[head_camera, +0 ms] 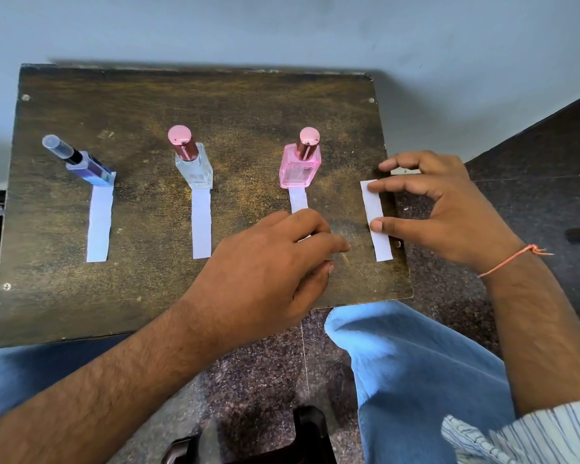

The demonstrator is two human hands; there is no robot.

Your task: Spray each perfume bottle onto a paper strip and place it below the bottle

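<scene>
Three perfume bottles stand in a row across our dark wooden worktop [148, 102]: a blue bottle [91, 170] with a clear cap on the left, a clear bottle [195, 170] with a pink metallic cap in the middle, and a pink bottle [298, 170] with the same kind of cap on the right. Each one has a white paper strip lying just below it. The left strip [98, 226] and the middle strip [201, 224] lie fully in view, and the third strip [298, 200] runs down from the pink bottle until it goes under our left hand [265, 262]. That hand lies over the strip's lower end with fingers loosely bent; we honestly can't tell if its grip has hold of the paper or just rests on it. A fourth strip [376, 221] sits near the worktop's right edge, with no bottle above it. Our right hand [449, 209] is on that one, thumb tip pressing its middle and a fingertip touching its top end, other fingers curled above. There's a thin orange thread [509, 259] round the right wrist, and blue jeans [416, 370] show below the worktop.
</scene>
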